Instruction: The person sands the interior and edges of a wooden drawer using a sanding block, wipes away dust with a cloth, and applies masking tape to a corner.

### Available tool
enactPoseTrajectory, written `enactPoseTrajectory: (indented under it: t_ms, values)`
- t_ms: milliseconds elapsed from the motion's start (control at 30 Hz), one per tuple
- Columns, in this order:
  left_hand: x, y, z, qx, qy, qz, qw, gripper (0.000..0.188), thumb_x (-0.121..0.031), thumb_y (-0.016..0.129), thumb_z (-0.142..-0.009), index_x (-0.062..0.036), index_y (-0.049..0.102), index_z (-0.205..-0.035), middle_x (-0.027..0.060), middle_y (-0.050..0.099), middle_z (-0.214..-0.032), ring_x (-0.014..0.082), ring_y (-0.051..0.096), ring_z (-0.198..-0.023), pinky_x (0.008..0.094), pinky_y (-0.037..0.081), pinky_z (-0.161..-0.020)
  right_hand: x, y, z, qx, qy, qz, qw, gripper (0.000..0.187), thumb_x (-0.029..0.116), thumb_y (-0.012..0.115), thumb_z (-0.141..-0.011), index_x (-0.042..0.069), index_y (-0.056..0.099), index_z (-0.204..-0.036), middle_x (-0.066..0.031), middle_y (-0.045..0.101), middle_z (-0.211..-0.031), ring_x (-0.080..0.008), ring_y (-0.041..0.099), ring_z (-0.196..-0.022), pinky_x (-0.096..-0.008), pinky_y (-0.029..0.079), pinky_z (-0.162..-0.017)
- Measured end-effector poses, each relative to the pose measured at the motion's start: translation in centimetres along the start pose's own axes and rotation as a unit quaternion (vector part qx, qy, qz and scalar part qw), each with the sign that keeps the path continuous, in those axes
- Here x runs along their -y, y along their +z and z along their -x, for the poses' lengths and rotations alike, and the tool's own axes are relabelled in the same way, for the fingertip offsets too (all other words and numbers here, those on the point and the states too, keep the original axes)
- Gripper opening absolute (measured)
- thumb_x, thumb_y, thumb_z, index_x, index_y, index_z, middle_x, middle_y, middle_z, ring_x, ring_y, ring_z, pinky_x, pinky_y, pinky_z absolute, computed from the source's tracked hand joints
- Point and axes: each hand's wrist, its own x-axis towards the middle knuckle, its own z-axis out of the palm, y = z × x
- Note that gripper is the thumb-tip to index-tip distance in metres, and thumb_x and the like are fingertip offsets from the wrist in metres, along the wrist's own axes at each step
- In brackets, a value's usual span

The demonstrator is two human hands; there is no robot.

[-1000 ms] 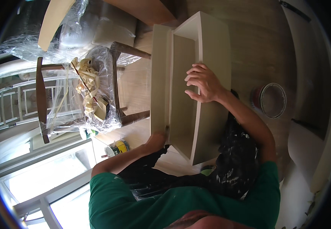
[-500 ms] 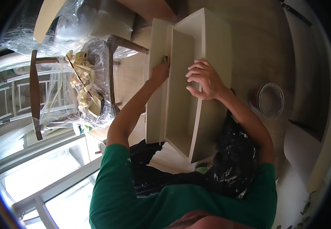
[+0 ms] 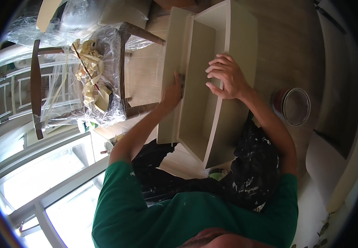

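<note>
A cream-painted wooden drawer (image 3: 237,53) lies lengthwise before me, its hollow facing up and its wider front panel (image 3: 170,49) on the left. My left hand (image 3: 172,93) is closed at the seam between that panel and the drawer box. A small dark flat piece (image 3: 182,79) shows at its fingers; its kind is too small to make out. Over the right wall's top edge rests my right hand (image 3: 227,78), open, fingers apart and loosely bent above the hollow. Paint-spotted black trousers (image 3: 253,165) show just below the drawer.
On the left stands a plastic-wrapped chair (image 3: 123,62) bearing crumpled masking tape (image 3: 89,68) and a thin red-handled brush (image 3: 89,74). A round paint can (image 3: 296,106) stands on the floor at right. Bright windows (image 3: 51,177) lie at lower left; plastic-covered things crowd the upper left.
My left hand has slid toward me along the seam of the front panel. The right hand keeps its place on the drawer wall. The whole view has shifted slightly.
</note>
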Motion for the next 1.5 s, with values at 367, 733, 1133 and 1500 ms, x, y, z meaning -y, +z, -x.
enactPoseTrajectory:
  t_ms: [367, 733, 1133, 1500]
  values:
    - [0.0, -7.1, 13.4, 0.205, -0.004, 0.017, 0.979, 0.075, -0.013, 0.056, -0.094, -0.0084, 0.021, -0.161, 0.0235, 0.071, -0.082, 0.0457, 0.07, -0.076, 0.0565, 0.057, -0.07, -0.7, 0.1, 0.7, -0.022, -0.007, 0.005, 1.0, 0.024, 0.03, 0.076, -0.082, 0.007, 0.071, -0.08, -0.005, 0.073, -0.094, -0.0236, 0.065, -0.107, -0.0452, 0.041, -0.115]
    - [-0.6, -0.2, 1.2, -0.036, -0.036, -0.02, 0.999, 0.079, -0.015, 0.061, -0.094, -0.0096, 0.02, -0.161, 0.0261, 0.069, -0.076, 0.0455, 0.07, -0.068, 0.0546, 0.057, -0.058, -0.3, 0.4, 0.5, -0.022, -0.02, 0.011, 1.0, 0.023, 0.028, 0.076, -0.082, 0.006, 0.072, -0.082, -0.0065, 0.073, -0.094, -0.0237, 0.066, -0.105, -0.0452, 0.042, -0.113]
    - [0.2, 1.4, 30.9, 0.265, -0.046, 0.019, 0.963, 0.077, -0.008, 0.06, -0.092, -0.0078, 0.024, -0.161, 0.0213, 0.073, -0.085, 0.0402, 0.072, -0.074, 0.0525, 0.057, -0.064, -1.0, 0.8, 0.9, -0.022, -0.034, 0.02, 0.999, 0.021, 0.027, 0.076, -0.084, 0.006, 0.071, -0.083, -0.0085, 0.074, -0.096, -0.0266, 0.067, -0.106, -0.0454, 0.043, -0.112]
    - [0.2, -2.0, 15.9, -0.097, -0.08, 0.121, 0.985, 0.039, -0.015, 0.056, -0.096, -0.0088, 0.053, -0.134, 0.0293, 0.069, -0.083, 0.0493, 0.068, -0.079, 0.0577, 0.055, -0.069, -0.8, 0.5, 0.8, -0.006, -0.028, 0.024, 0.999, 0.016, 0.02, 0.072, -0.083, 0.005, 0.069, -0.082, -0.0089, 0.073, -0.097, -0.0294, 0.066, -0.107, -0.0483, 0.041, -0.112]
